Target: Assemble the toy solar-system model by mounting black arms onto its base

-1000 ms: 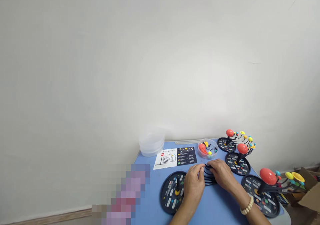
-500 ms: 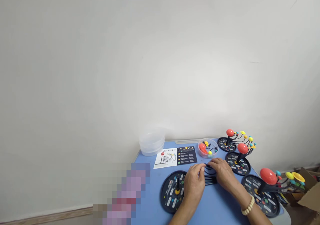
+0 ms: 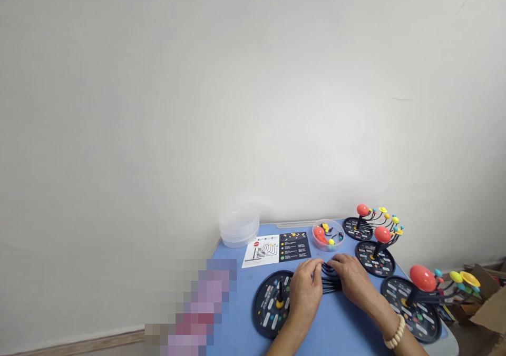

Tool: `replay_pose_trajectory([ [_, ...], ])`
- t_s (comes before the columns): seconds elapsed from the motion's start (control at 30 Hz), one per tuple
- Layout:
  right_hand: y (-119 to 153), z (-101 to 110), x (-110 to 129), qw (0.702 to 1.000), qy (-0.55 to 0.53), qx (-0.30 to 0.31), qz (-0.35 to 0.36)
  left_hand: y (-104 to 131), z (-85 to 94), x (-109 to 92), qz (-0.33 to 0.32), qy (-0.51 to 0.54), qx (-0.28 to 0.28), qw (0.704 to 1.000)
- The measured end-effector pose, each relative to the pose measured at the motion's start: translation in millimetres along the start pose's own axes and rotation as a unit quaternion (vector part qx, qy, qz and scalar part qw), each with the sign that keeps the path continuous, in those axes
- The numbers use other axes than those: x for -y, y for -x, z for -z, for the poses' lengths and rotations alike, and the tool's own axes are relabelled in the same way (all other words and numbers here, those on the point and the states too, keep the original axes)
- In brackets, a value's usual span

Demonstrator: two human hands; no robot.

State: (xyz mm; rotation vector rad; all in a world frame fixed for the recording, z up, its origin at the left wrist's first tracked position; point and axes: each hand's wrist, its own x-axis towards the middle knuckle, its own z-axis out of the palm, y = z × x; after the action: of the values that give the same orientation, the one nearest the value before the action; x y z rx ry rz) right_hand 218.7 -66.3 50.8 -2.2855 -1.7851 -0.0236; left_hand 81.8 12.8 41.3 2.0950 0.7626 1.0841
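Several thin black curved rods [image 3: 331,285] lie side by side across the gap between my hands, with their bent ends [image 3: 328,269] nearer the wall. My left hand [image 3: 306,290] is closed on the rods from the left, thumb and fingers drawn together. From the right, my right hand [image 3: 353,278] has its fingertips bent down on the same rods; its palm side is hidden. Partly behind my left wrist sits a round black base [image 3: 265,316] with printed labels and a short upright black post [image 3: 280,290] in a yellow centre.
An instruction sheet [image 3: 261,258] lies behind my hands. Beside it, a clear round tub [image 3: 328,244] holds red, yellow and black parts. Clear stacked tubs [image 3: 239,235] stand back left. Three planet models with red balls [image 3: 422,278] line the blue table's [image 3: 336,329] right side. A cardboard box [image 3: 492,314] stands beyond.
My right hand has shifted slightly down and its fingers are a little nearer my left hand's. The rods' bent ends sit closer together between the fingertips.
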Motion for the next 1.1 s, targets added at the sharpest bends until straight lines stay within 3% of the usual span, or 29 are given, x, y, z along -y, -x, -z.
replay_pose_trajectory([
  [0.17, 3.2, 9.9, -13.4, 0.997, -0.002, -0.066, -0.025, 0.4, -1.0, 2.1, 0.011, 0.0, 0.004, 1.0],
  [0.43, 2.7, 35.2, -24.4, 0.962, -0.09, -0.258, -0.028, 0.4, 0.3, -0.1, 0.016, -0.026, 0.019, 0.999],
  [0.63, -18.4, 39.7, -19.2, 0.951, -0.151, -0.266, -0.035, 0.7, 0.1, -2.5, -0.018, -0.044, 0.016, 0.999],
  [0.77, -34.4, 42.3, -17.5, 0.958, -0.133, -0.242, -0.084, 3.6, 1.0, -11.1, -0.122, 0.0, -0.018, 0.992],
  [0.87, -43.3, 43.1, -18.5, 0.967, -0.101, -0.207, -0.113, 7.2, 27.5, -43.8, -0.193, 0.01, -0.02, 0.981],
  [1.03, -54.8, 43.4, -22.5, 0.975, -0.058, -0.156, -0.145, 2.0, 125.6, -137.9, -0.311, -0.053, 0.019, 0.949],
  [1.1, -60.5, 42.7, -22.2, 0.978, -0.035, -0.128, -0.162, -1.1, 155.8, -166.3, -0.363, -0.091, 0.032, 0.927],
])
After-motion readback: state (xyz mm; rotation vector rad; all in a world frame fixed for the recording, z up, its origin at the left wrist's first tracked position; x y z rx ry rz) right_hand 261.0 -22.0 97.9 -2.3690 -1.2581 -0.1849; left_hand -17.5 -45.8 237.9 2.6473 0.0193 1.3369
